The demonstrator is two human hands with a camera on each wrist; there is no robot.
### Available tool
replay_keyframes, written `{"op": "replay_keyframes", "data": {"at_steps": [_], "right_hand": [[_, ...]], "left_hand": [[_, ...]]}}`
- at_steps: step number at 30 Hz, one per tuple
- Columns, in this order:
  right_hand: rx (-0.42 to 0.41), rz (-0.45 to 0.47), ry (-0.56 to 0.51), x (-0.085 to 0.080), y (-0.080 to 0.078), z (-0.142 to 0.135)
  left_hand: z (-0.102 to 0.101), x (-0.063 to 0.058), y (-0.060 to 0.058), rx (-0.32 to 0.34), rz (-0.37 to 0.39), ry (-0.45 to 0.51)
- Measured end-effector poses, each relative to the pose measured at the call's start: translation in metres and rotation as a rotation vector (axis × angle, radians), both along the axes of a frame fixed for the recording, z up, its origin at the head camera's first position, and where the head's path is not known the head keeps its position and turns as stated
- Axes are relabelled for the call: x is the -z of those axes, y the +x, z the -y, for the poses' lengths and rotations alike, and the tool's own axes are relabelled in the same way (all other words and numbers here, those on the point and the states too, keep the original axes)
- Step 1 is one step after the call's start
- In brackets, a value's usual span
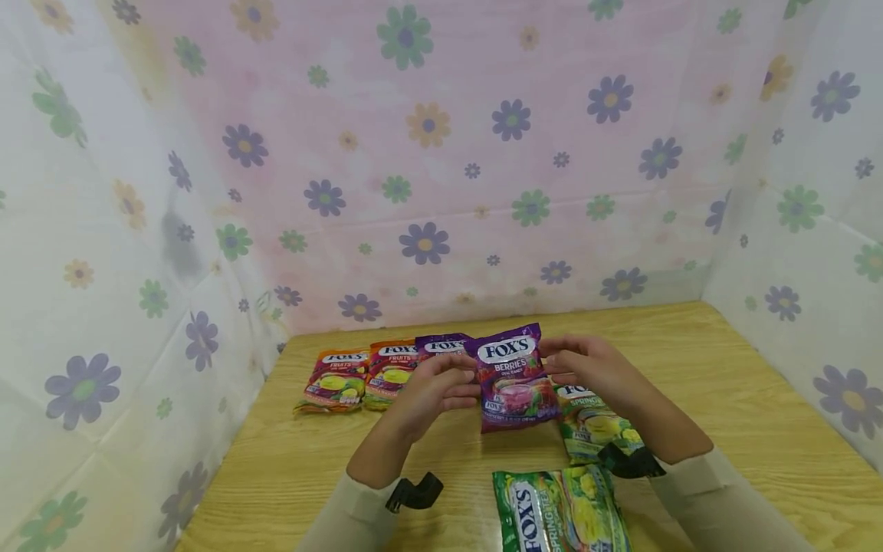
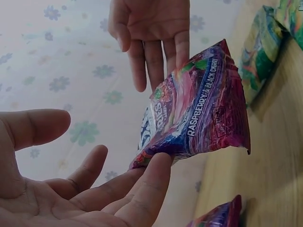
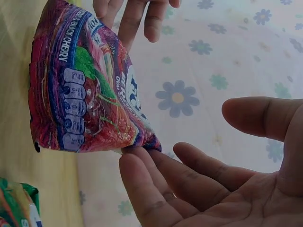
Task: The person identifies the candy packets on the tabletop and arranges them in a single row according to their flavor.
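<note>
A purple bag of Fox's Berries candy [image 1: 516, 379] is upright between my two hands, its printed front toward me. My left hand [image 1: 438, 391] touches the bag's left edge with extended fingers, its thumb apart from the bag in the left wrist view. On the other edge, the fingers of my right hand [image 1: 589, 368] support the bag from the side and behind. The right thumb [image 3: 255, 113] also stands away from it. In both wrist views the lower end of the bag [image 2: 208, 109] hangs over the wooden table.
Two orange Fox's Fruits bags [image 1: 336, 381] [image 1: 392, 376] and another purple bag [image 1: 441, 342] form a row at the back left. A Spring Tea bag [image 1: 599, 429] lies partly behind the right forearm; a green one [image 1: 562, 512] lies in front. Flowered cloth [image 1: 455, 169] surrounds the table [image 1: 690, 345].
</note>
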State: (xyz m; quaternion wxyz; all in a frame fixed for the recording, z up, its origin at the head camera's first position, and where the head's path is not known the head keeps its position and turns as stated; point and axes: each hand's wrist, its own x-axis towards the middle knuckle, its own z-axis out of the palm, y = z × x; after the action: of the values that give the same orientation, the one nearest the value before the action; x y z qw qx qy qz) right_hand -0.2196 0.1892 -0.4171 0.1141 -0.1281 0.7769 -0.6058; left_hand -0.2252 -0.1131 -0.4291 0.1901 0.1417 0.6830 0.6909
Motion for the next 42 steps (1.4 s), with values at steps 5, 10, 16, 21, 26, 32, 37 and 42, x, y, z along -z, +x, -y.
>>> {"op": "replay_keyframes", "data": {"at_steps": [5,10,16,21,26,32,37,42], "right_hand": [[0.014,-0.018,-0.026,-0.006,-0.005,0.000],[0.031,-0.041,-0.053,-0.014,-0.008,0.004],[0.067,-0.092,-0.059,-0.023,-0.013,0.009],[0.112,-0.116,-0.097,-0.026,-0.020,0.009],[0.140,-0.143,-0.139,-0.019,-0.025,0.011],[0.161,-0.167,-0.206,-0.008,-0.031,0.020],[0.166,-0.169,-0.249,0.000,-0.035,0.026],[0.164,-0.175,-0.280,0.009,-0.039,0.027]], "left_hand": [[-0.005,-0.009,-0.005,-0.029,-0.027,-0.016],[-0.008,-0.017,-0.009,-0.069,-0.072,-0.029],[-0.012,-0.025,-0.014,-0.097,-0.130,-0.007],[-0.019,-0.028,-0.019,-0.133,-0.161,0.046],[-0.027,-0.024,-0.024,-0.180,-0.176,0.106],[-0.030,-0.017,-0.028,-0.234,-0.184,0.086],[-0.031,-0.010,-0.032,-0.266,-0.170,0.108],[-0.032,-0.004,-0.036,-0.277,-0.123,0.171]]}}
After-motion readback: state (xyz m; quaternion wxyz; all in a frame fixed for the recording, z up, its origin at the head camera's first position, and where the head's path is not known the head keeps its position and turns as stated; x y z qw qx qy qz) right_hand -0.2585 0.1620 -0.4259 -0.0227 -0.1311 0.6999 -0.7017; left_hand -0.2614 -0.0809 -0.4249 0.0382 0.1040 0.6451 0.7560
